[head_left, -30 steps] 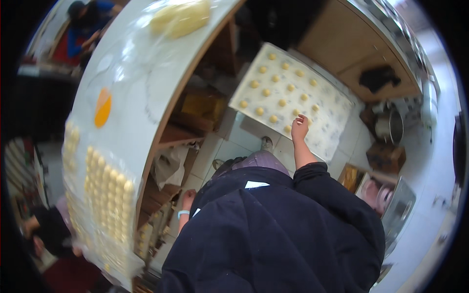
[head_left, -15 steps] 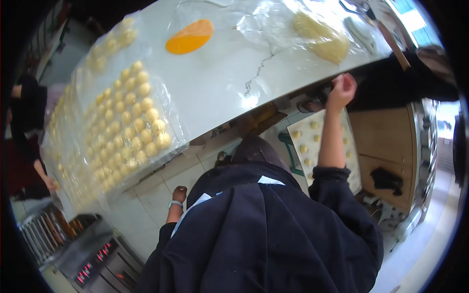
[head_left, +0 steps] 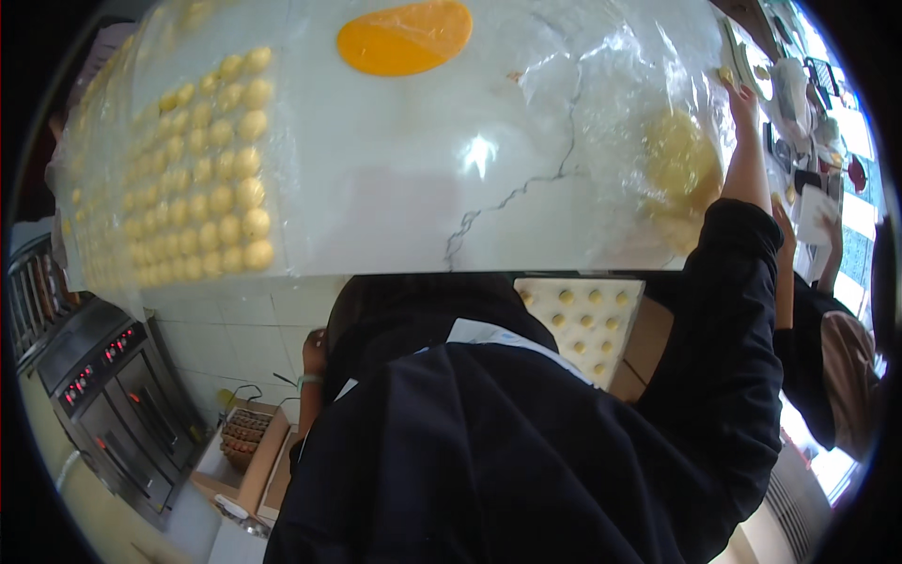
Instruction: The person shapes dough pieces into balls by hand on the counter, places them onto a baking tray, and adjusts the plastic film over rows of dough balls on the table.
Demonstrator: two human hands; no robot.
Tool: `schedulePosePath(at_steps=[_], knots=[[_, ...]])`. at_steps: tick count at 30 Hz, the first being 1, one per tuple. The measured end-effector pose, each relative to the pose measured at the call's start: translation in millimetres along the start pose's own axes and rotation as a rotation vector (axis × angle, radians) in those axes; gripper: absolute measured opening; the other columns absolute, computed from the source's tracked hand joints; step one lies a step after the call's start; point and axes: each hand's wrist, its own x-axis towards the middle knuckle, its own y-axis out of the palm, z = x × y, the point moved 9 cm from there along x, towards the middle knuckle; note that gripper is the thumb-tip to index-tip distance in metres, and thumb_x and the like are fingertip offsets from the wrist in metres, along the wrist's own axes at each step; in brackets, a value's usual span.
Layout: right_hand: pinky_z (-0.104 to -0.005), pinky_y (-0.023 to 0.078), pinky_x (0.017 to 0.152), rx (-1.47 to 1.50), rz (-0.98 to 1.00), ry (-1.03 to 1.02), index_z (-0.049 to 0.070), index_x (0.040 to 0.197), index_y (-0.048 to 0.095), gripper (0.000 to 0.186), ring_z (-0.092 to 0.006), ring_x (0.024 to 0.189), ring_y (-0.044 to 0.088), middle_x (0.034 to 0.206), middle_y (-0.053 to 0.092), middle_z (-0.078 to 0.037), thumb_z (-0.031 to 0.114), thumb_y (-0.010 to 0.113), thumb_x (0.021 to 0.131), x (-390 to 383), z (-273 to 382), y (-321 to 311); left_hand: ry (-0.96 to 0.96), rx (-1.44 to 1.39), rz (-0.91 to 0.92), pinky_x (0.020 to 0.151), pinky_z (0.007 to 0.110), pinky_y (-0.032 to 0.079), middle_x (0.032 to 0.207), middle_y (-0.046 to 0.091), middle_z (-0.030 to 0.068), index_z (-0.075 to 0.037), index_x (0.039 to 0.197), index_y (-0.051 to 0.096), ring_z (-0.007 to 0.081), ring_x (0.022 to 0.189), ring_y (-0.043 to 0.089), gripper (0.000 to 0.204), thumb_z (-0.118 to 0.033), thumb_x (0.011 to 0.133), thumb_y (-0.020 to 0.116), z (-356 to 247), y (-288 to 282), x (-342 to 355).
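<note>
My right hand [head_left: 743,103] reaches over the table's right end, beside a white flat device like a kitchen scale [head_left: 749,58]. Its fingertips close on a small yellow piece of dough [head_left: 726,74]. Under that forearm lies a large lump of yellow dough [head_left: 678,155], covered with clear plastic. My left hand [head_left: 315,350] hangs low by my side, a light band at its wrist. Its fingers point away from view, so their state is hidden. Rows of round yellow dough balls [head_left: 221,169] sit under plastic sheeting on the left of the table.
The white tabletop [head_left: 376,207] carries an orange oval mat [head_left: 404,38] and a dark crack. Below its edge stands a tray of small dough pieces [head_left: 587,324]. A steel oven [head_left: 117,385] and a carton with a basket [head_left: 246,442] are at lower left. Another person [head_left: 813,352] works at right.
My right hand has gone from beside the table's front edge to the scale at its right end. The view has turned and come nearer the table. My left hand still hangs down.
</note>
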Motion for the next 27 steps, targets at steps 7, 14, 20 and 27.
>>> schedulePosePath(at_steps=[7,14,20,27], knots=[[-0.0401,0.043,0.094,-0.265,0.139,-0.112,0.030,0.123,0.056,0.040,-0.0317,0.111,0.055,0.118,0.060,-0.013,0.040,0.049,0.086,20.9,30.4,77.6,-0.182,0.114,0.011,0.078,0.038,0.051,0.100,0.065,0.0196,0.000,0.108,0.060,0.0295,0.092,0.064,0.027,-0.018,0.087,0.055,101.6,9.0,-60.6],[-0.0309,0.047,0.083,-0.021,-0.269,-0.351,0.014,0.119,0.060,0.041,-0.0233,0.093,0.063,0.106,0.066,-0.009,0.038,0.058,0.087,-56.8,173.1,-19.9,-0.142,0.106,-0.099,0.077,0.037,0.051,0.098,0.066,0.0182,-0.003,0.105,0.062,0.0301,0.090,0.065,0.032,-0.026,0.084,0.059,-12.7,-9.0,-38.1],[-0.0302,0.046,0.087,0.367,0.551,-0.855,0.013,0.105,0.061,0.028,-0.0201,0.093,0.060,0.103,0.062,-0.006,0.002,0.063,0.080,-382.4,333.0,4.3,-0.122,0.047,-0.018,0.077,0.036,0.051,0.097,0.067,0.0170,-0.003,0.103,0.063,0.0300,0.088,0.066,0.031,-0.027,0.084,0.058,-14.8,-4.4,23.1],[-0.0401,0.042,0.082,0.299,0.279,-1.025,0.012,0.093,0.058,0.020,-0.0269,0.085,0.054,0.093,0.053,-0.007,0.021,0.066,0.078,-504.2,404.2,89.0,0.132,0.085,0.010,0.074,0.036,0.052,0.095,0.066,0.0172,-0.004,0.100,0.064,0.0268,0.082,0.067,0.026,-0.022,0.082,0.059,-29.6,-17.1,72.7]])
